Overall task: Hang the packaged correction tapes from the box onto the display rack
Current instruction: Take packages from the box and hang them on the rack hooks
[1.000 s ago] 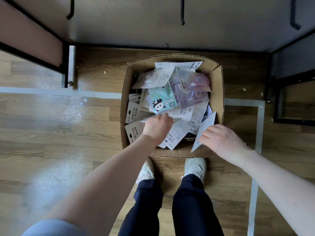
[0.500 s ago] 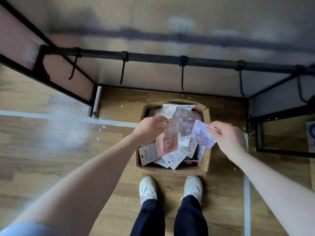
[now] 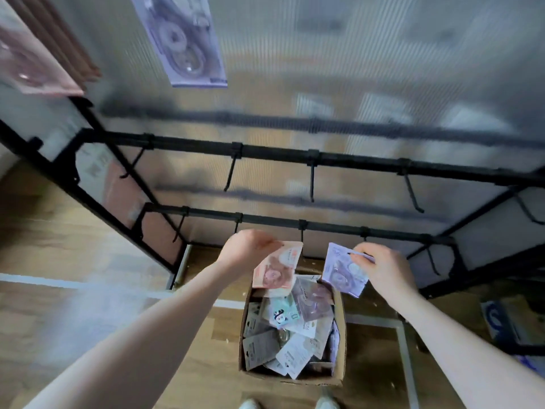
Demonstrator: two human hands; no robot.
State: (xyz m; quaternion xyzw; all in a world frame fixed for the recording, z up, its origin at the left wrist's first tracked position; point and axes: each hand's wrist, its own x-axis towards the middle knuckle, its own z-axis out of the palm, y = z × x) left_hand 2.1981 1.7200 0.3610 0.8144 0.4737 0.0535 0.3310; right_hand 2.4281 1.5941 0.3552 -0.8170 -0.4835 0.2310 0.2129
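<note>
An open cardboard box (image 3: 339, 343) stands on the floor at my feet, filled with several packaged correction tapes (image 3: 283, 329). My left hand (image 3: 246, 250) pinches a pink packaged tape (image 3: 278, 268) by its top edge above the box. My right hand (image 3: 383, 270) pinches a purple packaged tape (image 3: 342, 270) beside it. Both packs hang just below the lowest bar of the black display rack (image 3: 324, 159), near its hooks (image 3: 312, 184). Higher up, a purple pack (image 3: 182, 39) and pink packs (image 3: 35, 63) hang on the rack.
The rack's black frame legs (image 3: 132, 231) stand left and right of the box. A ribbed translucent panel (image 3: 354, 69) backs the rack. White tape lines (image 3: 73, 284) mark the wooden floor. A blue-and-white carton (image 3: 501, 323) lies at the right. My shoes (image 3: 250, 404) show at the bottom.
Both hands have lifted out of the box with a pack each and risen toward the lowest bar. My view has tilted upward, showing more of the rack and hung packs.
</note>
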